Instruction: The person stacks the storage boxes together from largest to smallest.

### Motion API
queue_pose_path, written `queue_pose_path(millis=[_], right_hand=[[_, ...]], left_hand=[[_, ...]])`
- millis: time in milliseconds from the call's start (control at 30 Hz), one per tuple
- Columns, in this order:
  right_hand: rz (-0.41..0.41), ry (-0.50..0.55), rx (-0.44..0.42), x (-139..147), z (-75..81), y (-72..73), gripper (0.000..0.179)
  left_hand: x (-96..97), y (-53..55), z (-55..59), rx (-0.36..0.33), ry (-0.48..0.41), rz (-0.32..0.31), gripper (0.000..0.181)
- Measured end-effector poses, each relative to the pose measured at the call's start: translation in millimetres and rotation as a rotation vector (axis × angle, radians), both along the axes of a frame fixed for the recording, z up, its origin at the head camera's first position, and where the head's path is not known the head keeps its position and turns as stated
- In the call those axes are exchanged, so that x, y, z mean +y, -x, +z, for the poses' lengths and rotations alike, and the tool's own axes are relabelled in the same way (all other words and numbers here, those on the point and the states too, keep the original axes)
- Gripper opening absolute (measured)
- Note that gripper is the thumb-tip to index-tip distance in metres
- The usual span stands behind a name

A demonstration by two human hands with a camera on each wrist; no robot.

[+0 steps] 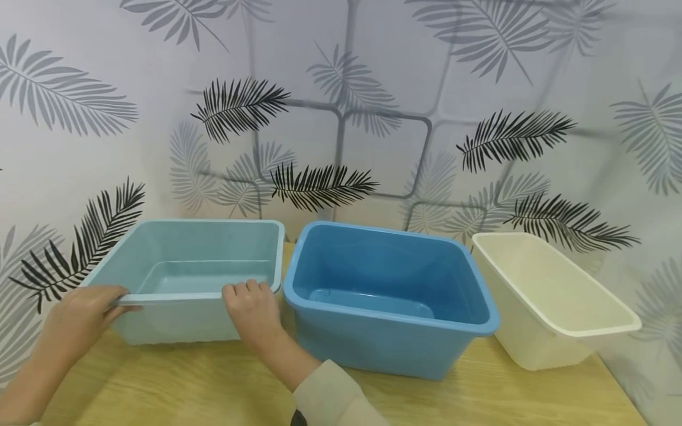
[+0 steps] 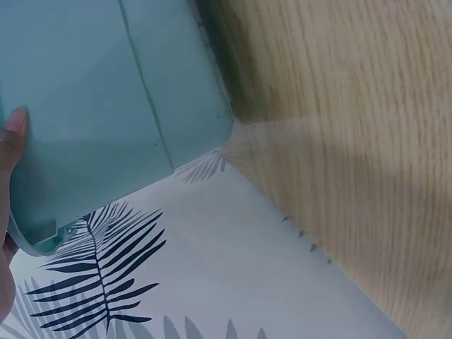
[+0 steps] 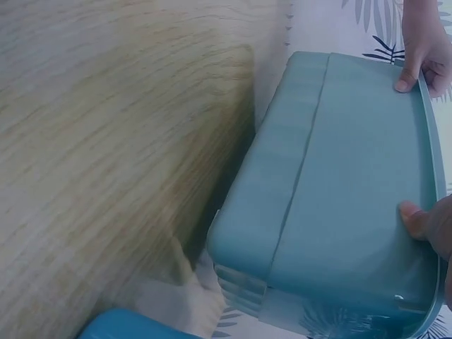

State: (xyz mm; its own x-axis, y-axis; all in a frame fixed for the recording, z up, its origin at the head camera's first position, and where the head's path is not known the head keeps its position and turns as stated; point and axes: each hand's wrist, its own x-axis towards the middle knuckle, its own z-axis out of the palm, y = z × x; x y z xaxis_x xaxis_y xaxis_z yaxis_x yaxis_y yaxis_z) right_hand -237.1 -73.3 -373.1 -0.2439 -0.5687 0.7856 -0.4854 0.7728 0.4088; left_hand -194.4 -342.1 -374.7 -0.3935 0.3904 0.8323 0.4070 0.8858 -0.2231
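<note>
A pale teal plastic basin [image 1: 213, 322] stands at the left of the wooden table. My left hand [image 1: 80, 316] grips its rim at the near left corner, thumb on the outer wall and fingers over the edge. Further right along the same near rim, my right hand [image 1: 253, 310] holds on with its fingers curled over the edge. In the right wrist view both thumbs press the outside of the basin [image 3: 346, 162], just under the rim. The basin's inside shows no contents in the head view.
Close to the teal basin's right side stands a deeper blue basin [image 1: 373, 343]. A cream basin [image 1: 533, 331] is at the far right, by the table's right edge. Bare wood-grain tabletop [image 1: 176, 390] lies in front. Behind rises a wall covering [image 1: 373, 71] printed with leaves.
</note>
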Motion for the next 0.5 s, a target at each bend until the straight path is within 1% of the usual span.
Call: queue_pose_path(millis=[100, 300, 367, 500], right_hand=[[-0.013, -0.016, -0.023, 0.6, 4.8, -0.9, 0.020], [-0.039, -0.039, -0.079, 2.1, 12.9, -2.5, 0.013], [-0.038, -0.036, -0.085, 2.1, 15.2, -2.4, 0.013], [-0.036, -0.017, -0.067, 0.9, 19.8, -1.9, 0.018]], left_hand=[[0.9, -0.2, 4.3, 0.001, -0.002, 0.008, 0.066], [3.0, 0.3, 15.9, -0.019, 0.008, -0.001, 0.067], [3.1, 0.2, 19.6, -0.017, 0.011, 0.004, 0.067], [2.2, -0.8, 26.7, -0.012, 0.015, 0.025, 0.068]])
